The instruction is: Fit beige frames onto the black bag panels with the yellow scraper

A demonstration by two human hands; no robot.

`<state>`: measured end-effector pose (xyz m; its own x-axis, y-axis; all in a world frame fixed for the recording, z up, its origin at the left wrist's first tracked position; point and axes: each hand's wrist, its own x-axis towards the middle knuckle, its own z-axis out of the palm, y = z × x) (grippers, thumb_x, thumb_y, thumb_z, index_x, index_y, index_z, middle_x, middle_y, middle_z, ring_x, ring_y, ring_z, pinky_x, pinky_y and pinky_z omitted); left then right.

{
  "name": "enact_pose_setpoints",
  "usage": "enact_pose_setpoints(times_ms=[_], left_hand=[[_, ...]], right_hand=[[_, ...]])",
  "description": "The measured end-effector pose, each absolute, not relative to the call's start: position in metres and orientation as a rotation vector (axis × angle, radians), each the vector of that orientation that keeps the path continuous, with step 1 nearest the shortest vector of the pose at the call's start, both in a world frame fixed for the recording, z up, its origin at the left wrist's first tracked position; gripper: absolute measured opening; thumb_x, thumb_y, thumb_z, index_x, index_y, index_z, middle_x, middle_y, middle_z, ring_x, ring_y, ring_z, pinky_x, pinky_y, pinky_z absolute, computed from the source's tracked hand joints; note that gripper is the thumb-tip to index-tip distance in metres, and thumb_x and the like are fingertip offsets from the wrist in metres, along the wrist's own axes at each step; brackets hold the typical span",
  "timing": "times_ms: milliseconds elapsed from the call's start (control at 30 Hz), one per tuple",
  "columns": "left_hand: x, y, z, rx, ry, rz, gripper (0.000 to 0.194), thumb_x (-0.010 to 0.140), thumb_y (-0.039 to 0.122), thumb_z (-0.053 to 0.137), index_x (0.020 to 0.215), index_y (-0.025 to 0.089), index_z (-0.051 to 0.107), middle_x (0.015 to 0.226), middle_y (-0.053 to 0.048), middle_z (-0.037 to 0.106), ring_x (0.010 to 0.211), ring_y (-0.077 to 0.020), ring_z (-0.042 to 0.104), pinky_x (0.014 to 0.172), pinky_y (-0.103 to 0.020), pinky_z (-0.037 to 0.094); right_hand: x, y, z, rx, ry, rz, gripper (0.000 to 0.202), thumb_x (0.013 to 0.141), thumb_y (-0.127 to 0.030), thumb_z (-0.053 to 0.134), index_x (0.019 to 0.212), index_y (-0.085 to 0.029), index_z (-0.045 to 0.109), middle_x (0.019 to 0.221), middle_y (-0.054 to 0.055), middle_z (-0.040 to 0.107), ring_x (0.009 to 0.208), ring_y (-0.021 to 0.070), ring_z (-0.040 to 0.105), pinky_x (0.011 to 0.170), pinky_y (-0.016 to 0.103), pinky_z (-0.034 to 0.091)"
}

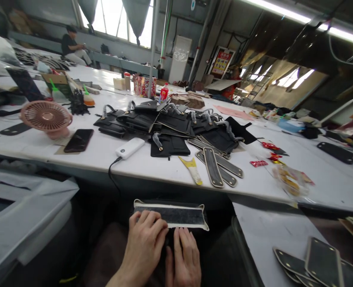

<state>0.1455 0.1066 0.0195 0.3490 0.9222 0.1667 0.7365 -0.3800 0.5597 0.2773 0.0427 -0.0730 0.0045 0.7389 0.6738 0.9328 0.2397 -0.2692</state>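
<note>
A black leather-like panel (176,216) with a cream border lies low in front of me, over my lap. At its near left edge, my left hand (145,241) is closed, its curled fingers pressing on the border. Close beside it, my right hand (184,255) holds the near edge, fingers together and thumb tucked in towards black material below. The two hands almost meet at the middle of this edge. What lies under the palms is hidden.
Ahead on the white table (152,171) are a pile of black bags (176,123), trimmed black strips (213,167), a yellow-and-white scraper-like piece (191,169), a white power bank (130,148), a phone (79,140) and a pink fan (47,117). More black pieces (322,261) lie at right. A person (73,46) sits far back.
</note>
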Motion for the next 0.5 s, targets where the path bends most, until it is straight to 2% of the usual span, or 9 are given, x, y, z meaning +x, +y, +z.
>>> enact_pose_setpoints(times_ms=[133,267,367,433,500], left_hand=[[0.13,0.1,0.011,2.171,1.498,0.786,0.018,0.089,0.018,0.051,0.085,0.027,0.066,0.1,-0.001,0.067,0.1,-0.0226,0.058,0.094,-0.048,0.028],[0.113,0.094,-0.011,1.945,1.458,1.116,0.017,0.085,0.022,0.059,0.096,0.03,0.068,0.117,-0.002,0.065,0.117,-0.026,0.052,0.103,-0.046,0.026],[0.104,0.092,-0.041,1.002,1.515,1.459,0.022,0.08,0.036,0.067,0.1,0.027,0.066,0.124,-0.003,0.06,0.124,-0.025,0.047,0.109,-0.038,0.027],[0.104,0.094,-0.064,0.316,1.512,1.453,0.028,0.08,0.045,0.063,0.099,0.023,0.063,0.119,-0.005,0.061,0.122,-0.0242,0.049,0.108,-0.036,0.031],[0.109,0.096,-0.086,-0.015,1.452,1.31,0.032,0.084,0.047,0.057,0.094,0.018,0.062,0.105,-0.011,0.065,0.109,-0.0282,0.059,0.099,-0.043,0.042]], right_hand=[[0.268,0.047,-0.071,-1.493,-1.783,-0.288,0.057,0.092,-0.019,0.048,0.146,-0.016,0.034,0.125,0.018,0.059,0.12,0.0361,0.052,0.092,0.054,0.048],[0.262,0.048,-0.067,-1.445,-1.813,-0.255,0.053,0.093,-0.02,0.048,0.145,-0.016,0.038,0.125,0.016,0.059,0.119,0.0353,0.052,0.091,0.053,0.049],[0.257,0.049,-0.065,-1.423,-1.838,-0.253,0.053,0.093,-0.019,0.05,0.144,-0.014,0.039,0.125,0.016,0.059,0.119,0.0343,0.052,0.092,0.052,0.048],[0.254,0.05,-0.065,-1.401,-1.856,-0.25,0.053,0.092,-0.018,0.051,0.144,-0.013,0.039,0.125,0.017,0.058,0.119,0.0342,0.051,0.092,0.052,0.047],[0.251,0.051,-0.064,-1.378,-1.868,-0.254,0.054,0.091,-0.017,0.052,0.144,-0.012,0.039,0.124,0.018,0.058,0.118,0.0348,0.051,0.091,0.052,0.047]])
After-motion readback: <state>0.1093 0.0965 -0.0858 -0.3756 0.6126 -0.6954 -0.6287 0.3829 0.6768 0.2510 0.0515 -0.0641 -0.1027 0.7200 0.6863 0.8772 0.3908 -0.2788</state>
